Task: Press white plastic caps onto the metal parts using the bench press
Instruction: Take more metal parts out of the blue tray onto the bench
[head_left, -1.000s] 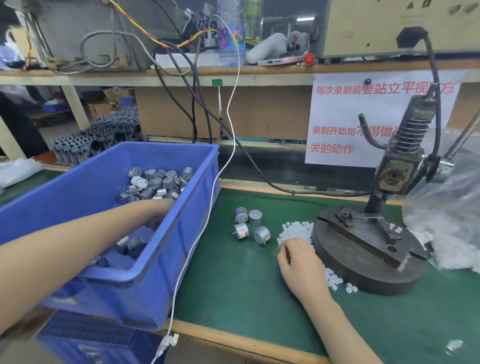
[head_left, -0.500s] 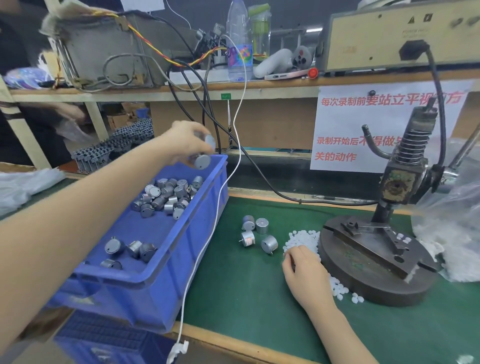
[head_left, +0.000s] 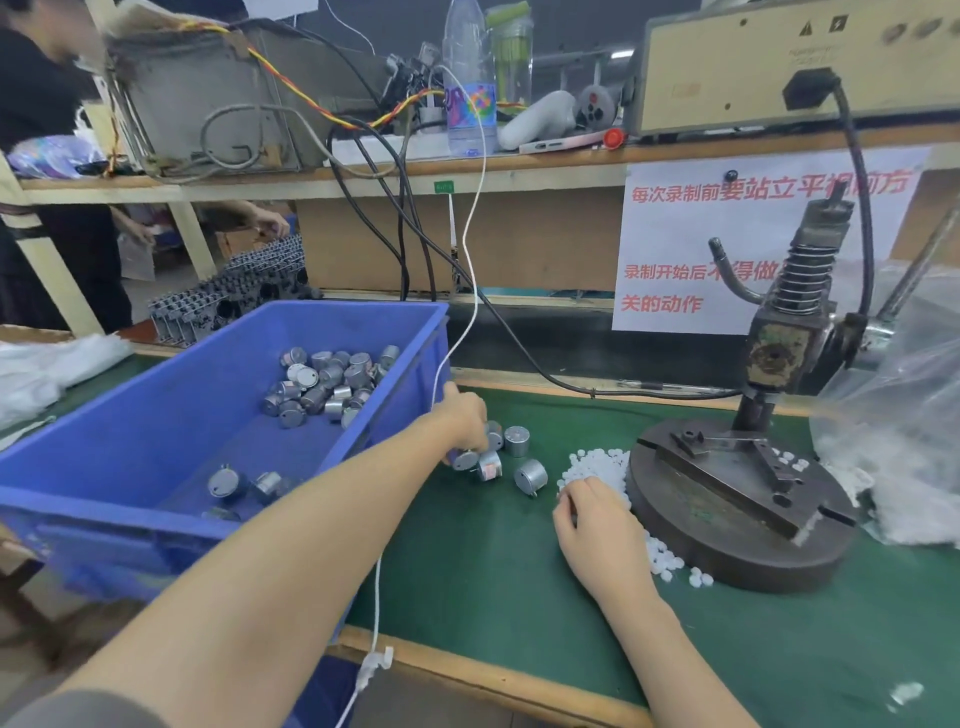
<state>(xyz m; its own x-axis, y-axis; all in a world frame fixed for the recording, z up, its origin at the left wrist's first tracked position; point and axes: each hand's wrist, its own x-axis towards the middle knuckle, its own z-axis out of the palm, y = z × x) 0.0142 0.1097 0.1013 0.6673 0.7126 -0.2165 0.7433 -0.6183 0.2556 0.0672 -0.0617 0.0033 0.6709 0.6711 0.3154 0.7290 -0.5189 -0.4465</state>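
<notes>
Gripping a metal part (head_left: 464, 460) right of the blue bin (head_left: 332, 310) is the left hand (head_left: 462, 418); the right hand (head_left: 592, 525) touches the white caps (head_left: 597, 465), grasp unclear.

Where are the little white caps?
In the head view, the caps lie in a heap on the green mat, against the left edge of the press base, just past the right hand.

The left hand (head_left: 465, 418) had come out of the blue bin (head_left: 156, 499), lifted a few metal parts (head_left: 465, 460) above its rim, then dropped to the green mat (head_left: 467, 571), bringing them down against the loose parts (head_left: 530, 475) lying there.
</notes>
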